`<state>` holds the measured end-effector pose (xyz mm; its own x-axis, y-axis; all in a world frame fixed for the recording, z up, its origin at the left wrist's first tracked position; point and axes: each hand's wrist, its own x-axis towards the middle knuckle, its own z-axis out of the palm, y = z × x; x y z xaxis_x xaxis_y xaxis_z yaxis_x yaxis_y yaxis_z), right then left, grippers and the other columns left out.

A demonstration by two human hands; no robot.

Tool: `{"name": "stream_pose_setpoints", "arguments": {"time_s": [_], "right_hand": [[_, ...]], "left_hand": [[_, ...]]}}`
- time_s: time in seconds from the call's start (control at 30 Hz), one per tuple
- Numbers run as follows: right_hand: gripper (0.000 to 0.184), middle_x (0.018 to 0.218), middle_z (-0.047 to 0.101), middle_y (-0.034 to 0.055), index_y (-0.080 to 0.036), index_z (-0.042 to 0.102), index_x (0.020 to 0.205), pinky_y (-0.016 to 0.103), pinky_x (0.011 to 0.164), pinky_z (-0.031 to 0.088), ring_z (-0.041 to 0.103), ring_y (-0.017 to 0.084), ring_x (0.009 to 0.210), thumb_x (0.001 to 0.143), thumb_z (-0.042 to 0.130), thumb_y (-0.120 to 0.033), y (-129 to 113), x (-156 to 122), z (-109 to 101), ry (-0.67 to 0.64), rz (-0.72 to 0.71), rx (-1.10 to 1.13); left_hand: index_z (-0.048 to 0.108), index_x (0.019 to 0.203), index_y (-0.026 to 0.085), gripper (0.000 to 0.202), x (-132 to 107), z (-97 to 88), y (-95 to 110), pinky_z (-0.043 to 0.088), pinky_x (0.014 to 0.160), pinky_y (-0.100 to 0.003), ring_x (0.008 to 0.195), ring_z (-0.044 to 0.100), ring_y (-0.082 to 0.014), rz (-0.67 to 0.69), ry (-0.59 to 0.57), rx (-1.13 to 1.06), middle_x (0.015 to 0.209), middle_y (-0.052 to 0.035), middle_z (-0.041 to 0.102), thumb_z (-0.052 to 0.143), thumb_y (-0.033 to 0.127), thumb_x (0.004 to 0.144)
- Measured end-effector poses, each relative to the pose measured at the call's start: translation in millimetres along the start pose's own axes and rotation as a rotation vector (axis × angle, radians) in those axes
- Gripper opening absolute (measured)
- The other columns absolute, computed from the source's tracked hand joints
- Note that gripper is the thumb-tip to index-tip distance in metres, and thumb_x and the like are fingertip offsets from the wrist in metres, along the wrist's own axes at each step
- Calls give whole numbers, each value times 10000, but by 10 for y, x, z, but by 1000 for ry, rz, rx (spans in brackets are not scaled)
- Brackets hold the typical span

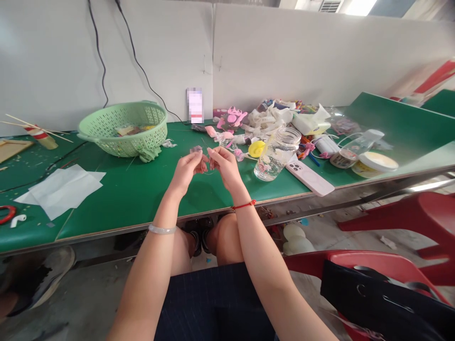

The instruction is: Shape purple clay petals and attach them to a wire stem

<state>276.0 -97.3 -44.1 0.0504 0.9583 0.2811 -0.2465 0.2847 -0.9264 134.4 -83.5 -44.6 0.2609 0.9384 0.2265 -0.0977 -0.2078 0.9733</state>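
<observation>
My left hand (187, 169) and my right hand (223, 166) are raised together above the green table (142, 189), fingertips almost touching. My left hand pinches a small pale translucent piece (195, 149). My right hand is also closed in a pinch, and a thin clear thread or wire (206, 171) loops between the two hands. What exactly the right fingers hold is too small to make out. A pale bangle circles my left wrist and a red cord my right wrist.
A green plastic basket (124, 127) stands at the back left, white paper sheets (62, 189) to its front. A glass jar (277, 152), pink phone (310, 176), tape rolls and a heap of craft bits crowd the right. Red chairs (401, 222) stand at right.
</observation>
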Motion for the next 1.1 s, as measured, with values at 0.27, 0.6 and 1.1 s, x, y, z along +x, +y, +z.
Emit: {"name": "stream_pose_setpoints", "arguments": {"time_s": [0.27,0.6,1.1], "right_hand": [[439,567,470,-71,-222,475,625,244,579,431,474,86,548,758,810,-474,-22,0,32,8,76,228],[574,495,390,-71,-211,395,570,231,469,325,448,76,488,819,818,-509,-132,-59,80,-62,259,334],[547,484,221,-102,-213,321,601,207,393,226,160,55,414,1013,619,-414,-199,-44,64,-31,307,473]], "left_hand": [[697,752,189,417,-68,13,91,481,594,-249,662,609,-135,-52,-42,-50,714,-25,659,801,592,769],[743,742,179,493,-110,96,182,422,601,-247,640,550,-120,-5,-54,-53,677,-17,650,835,661,692],[628,662,178,528,-89,104,212,435,608,-249,625,534,-111,-37,-84,-75,647,0,584,803,673,719]]}}
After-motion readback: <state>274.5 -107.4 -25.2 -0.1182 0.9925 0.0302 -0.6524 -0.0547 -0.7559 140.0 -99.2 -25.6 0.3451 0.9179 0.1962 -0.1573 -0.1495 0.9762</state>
